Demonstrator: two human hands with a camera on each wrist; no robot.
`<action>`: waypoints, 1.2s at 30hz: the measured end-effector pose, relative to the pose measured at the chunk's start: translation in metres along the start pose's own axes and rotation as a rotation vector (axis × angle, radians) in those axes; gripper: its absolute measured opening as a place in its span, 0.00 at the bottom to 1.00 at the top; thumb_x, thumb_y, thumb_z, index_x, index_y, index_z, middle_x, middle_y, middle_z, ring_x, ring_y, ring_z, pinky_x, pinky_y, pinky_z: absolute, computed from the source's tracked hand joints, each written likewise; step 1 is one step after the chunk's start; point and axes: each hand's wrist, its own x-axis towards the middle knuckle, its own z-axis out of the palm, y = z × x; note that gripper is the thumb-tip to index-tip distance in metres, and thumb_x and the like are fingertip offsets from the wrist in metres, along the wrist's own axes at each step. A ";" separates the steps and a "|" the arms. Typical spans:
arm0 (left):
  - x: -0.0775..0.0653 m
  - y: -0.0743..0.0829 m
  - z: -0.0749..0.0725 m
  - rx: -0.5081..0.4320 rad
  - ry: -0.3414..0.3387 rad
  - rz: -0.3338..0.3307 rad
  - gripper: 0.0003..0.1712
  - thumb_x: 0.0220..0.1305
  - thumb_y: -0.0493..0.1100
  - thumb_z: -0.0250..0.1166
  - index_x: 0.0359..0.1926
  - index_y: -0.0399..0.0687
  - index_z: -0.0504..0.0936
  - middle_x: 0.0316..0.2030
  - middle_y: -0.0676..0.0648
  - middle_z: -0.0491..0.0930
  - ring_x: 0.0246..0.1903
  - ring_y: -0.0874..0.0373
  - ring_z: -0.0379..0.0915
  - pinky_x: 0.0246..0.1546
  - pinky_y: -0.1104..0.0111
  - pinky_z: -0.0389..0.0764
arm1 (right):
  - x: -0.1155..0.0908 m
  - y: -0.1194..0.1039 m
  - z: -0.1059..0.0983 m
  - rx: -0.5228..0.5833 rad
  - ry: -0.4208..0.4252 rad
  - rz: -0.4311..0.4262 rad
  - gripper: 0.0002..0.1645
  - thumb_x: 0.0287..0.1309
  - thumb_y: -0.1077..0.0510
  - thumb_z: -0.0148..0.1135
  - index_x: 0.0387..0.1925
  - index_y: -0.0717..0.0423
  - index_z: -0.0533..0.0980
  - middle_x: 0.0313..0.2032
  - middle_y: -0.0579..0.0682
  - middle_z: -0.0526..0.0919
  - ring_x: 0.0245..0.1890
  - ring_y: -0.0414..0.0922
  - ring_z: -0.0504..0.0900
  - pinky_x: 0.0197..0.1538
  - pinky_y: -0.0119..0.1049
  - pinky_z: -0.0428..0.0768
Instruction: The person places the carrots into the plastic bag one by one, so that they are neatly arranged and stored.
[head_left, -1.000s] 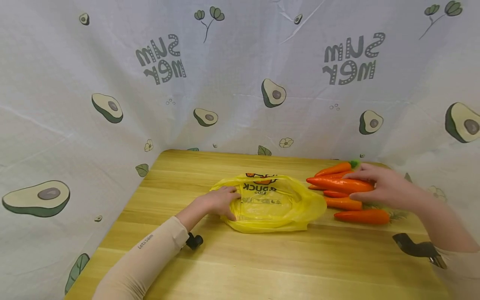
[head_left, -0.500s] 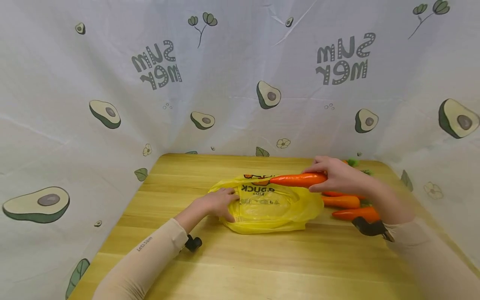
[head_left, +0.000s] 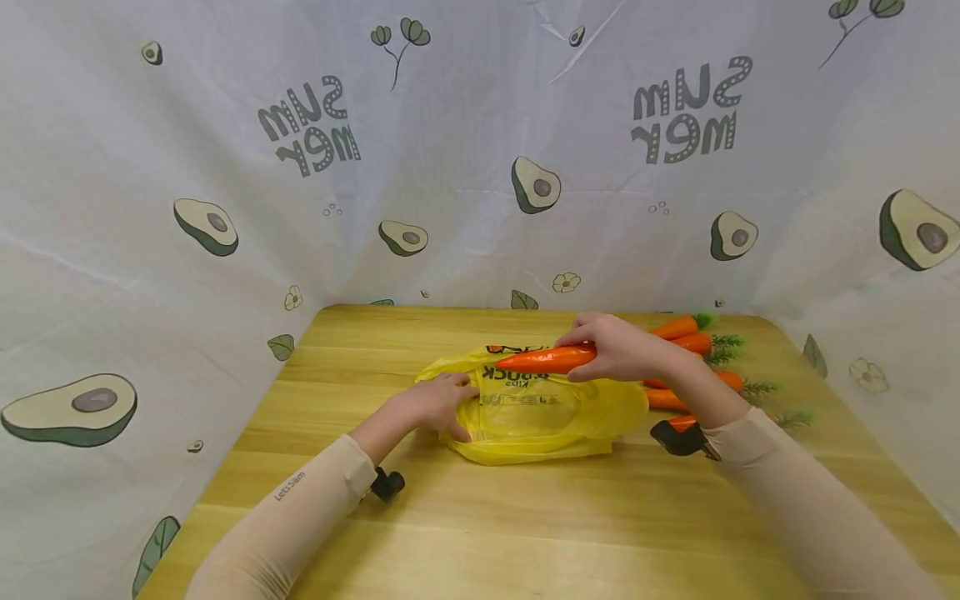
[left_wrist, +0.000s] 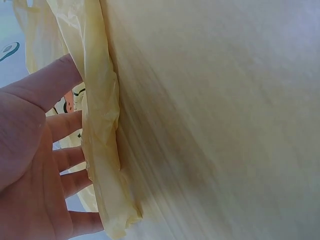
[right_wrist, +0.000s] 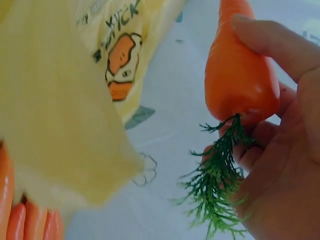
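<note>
A yellow plastic bag (head_left: 540, 454) with duck print lies on the table, its mouth spread. My left hand (head_left: 442, 404) is at the bag's left side; in the left wrist view its spread fingers (left_wrist: 67, 157) reach behind the bag's edge (left_wrist: 102, 125), fingertips hidden by the film. My right hand (head_left: 618, 346) holds an orange carrot (head_left: 546, 360) over the far side of the bag, tip pointing left. In the right wrist view, thumb and fingers grip the carrot's thick end (right_wrist: 240, 85), and its green leafy top (right_wrist: 215, 185) hangs below.
Several more carrots (head_left: 695, 342) with green tops lie at the right of the table (head_left: 480, 533), beside the bag and partly behind my right arm. A white curtain (head_left: 450, 125) with avocado prints stands along the back and sides.
My right hand has lifted the carrot from the pile and carried it left until it is over the bag. The left hand has stayed at the bag's left side.
</note>
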 end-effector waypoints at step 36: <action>-0.003 0.002 -0.006 0.035 -0.038 0.004 0.49 0.58 0.64 0.72 0.76 0.59 0.63 0.77 0.47 0.56 0.75 0.48 0.54 0.67 0.48 0.70 | 0.057 -0.003 0.074 -0.145 -0.134 0.163 0.26 0.54 0.47 0.73 0.54 0.50 0.84 0.40 0.48 0.78 0.36 0.45 0.74 0.39 0.40 0.74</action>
